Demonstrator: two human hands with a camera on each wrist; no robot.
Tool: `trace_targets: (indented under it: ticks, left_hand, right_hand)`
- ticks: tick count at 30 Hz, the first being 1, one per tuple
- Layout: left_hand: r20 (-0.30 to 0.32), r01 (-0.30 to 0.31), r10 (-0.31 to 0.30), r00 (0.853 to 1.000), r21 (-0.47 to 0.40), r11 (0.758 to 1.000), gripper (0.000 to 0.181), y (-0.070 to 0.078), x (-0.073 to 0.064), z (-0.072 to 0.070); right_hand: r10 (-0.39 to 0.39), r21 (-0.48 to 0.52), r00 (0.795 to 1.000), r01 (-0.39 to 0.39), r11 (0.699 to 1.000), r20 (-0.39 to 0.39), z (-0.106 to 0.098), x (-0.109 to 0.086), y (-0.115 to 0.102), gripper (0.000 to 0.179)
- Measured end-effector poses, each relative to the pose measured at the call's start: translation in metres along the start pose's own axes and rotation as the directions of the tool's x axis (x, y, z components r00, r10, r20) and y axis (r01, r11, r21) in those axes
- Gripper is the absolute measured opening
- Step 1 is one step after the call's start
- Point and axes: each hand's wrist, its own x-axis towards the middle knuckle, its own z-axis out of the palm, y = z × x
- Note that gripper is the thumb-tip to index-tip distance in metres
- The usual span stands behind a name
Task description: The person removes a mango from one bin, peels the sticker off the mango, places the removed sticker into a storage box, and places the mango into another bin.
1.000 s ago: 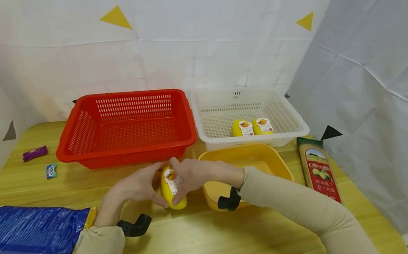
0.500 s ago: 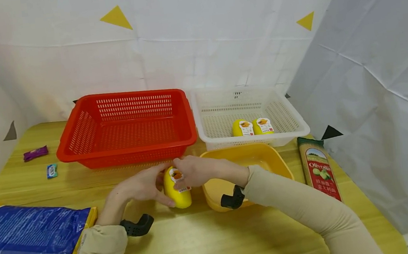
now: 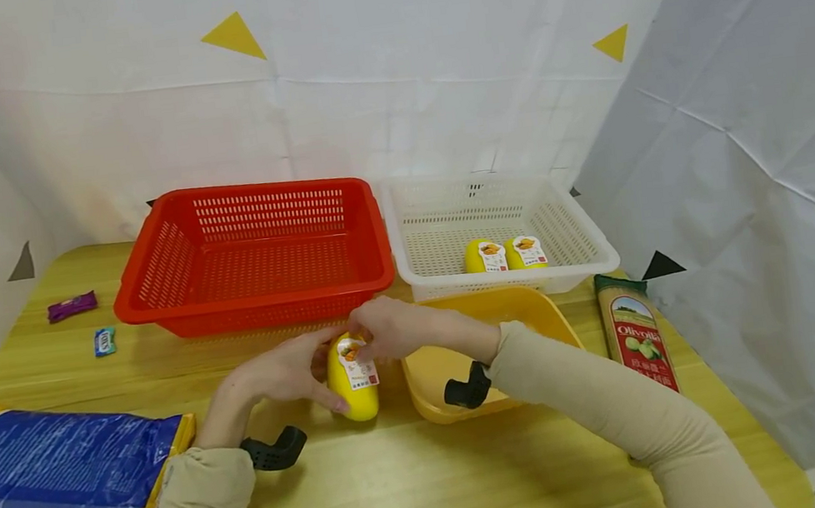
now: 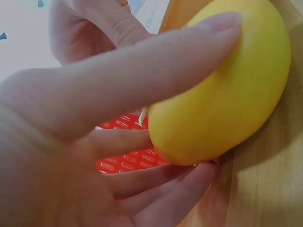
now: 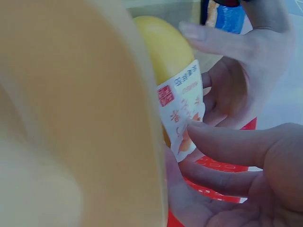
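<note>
A yellow mango (image 3: 356,390) with a white printed label (image 3: 360,369) lies on the table between the two hands. My left hand (image 3: 281,376) grips it from the left, the thumb across its near side and the fingers round the far end, as the left wrist view shows. At the far end my right hand (image 3: 391,330) curls its fingers, and in the right wrist view its thumb (image 5: 215,142) touches the label. A corner of the label stands off the mango in the left wrist view. Two more labelled mangoes (image 3: 504,255) lie in the white basket (image 3: 426,285).
A red basket (image 3: 254,302) stands behind the hands. Right of the mango is a yellow basin (image 3: 425,407), partly under the right forearm. A pasta pack (image 3: 639,336) lies at the right, a blue bag (image 3: 50,496) at the left, with two small wrapped sweets (image 3: 72,306) behind it.
The mango has turned slightly and shifted a little right. My right hand has moved up toward its far end, uncovering more of the label. The left hand keeps its hold.
</note>
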Motion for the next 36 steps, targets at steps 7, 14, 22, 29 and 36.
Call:
trace_targets:
  ticks: [7,14,22,29,36]
  left_hand:
    - [-0.027,0.006,-0.005,1.000,0.037,0.999,0.106,0.000,0.002,0.001]
    - [-0.001,-0.023,0.023,1.000,-0.017,1.000,0.104,-0.003,0.003,0.000]
    - [-0.027,-0.037,0.037,0.999,0.004,0.999,0.107,-0.006,0.004,0.000]
    - [-0.034,-0.015,0.014,0.999,-0.021,1.000,0.107,-0.007,0.005,0.001]
    - [-0.033,0.001,-0.002,0.999,-0.037,0.999,0.109,-0.007,0.006,0.001]
  right_hand:
    - [-0.001,0.077,1.000,0.001,0.997,0.010,-0.001,0.003,0.001,0.035]
    - [-0.018,0.083,1.000,0.018,0.996,0.000,-0.003,0.007,0.001,0.031]
    - [-0.025,0.112,1.000,0.026,0.993,-0.004,-0.006,0.009,0.000,0.011]
    - [-0.015,0.072,1.000,0.014,0.997,0.012,-0.007,0.010,-0.001,0.010]
    - [-0.010,0.098,1.000,0.010,0.995,0.004,-0.006,0.014,0.001,0.010]
